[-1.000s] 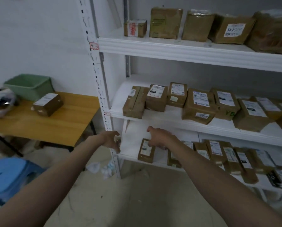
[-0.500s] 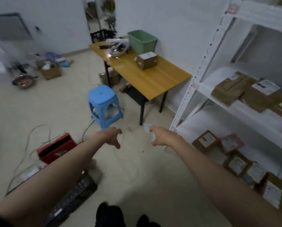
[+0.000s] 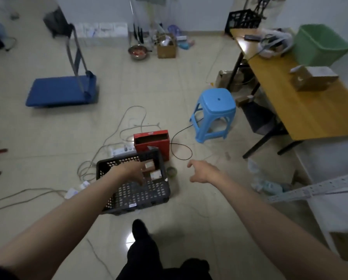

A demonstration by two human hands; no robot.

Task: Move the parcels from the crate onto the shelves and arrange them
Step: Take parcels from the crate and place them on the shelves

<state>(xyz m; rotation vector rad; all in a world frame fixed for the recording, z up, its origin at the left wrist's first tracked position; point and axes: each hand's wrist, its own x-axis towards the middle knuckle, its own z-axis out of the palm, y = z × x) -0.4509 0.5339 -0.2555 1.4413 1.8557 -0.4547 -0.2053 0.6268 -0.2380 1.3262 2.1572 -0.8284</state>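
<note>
Left hand (image 3: 133,171), fingers spread and empty, above black perforated crate (image 3: 132,190); right hand (image 3: 202,171) loose, at 3 o'clock. Small cardboard parcels (image 3: 152,168) in crate's 1 o'clock corner: probably light, rigid; best gripped across opposite side faces.

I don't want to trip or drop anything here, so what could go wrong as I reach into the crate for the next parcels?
Loose cables and a power strip lie right behind the black crate; a step forward could snag them. The left hand reaches over the parcels alone while the right hand hangs free, so a one-handed pick might slip.
</note>
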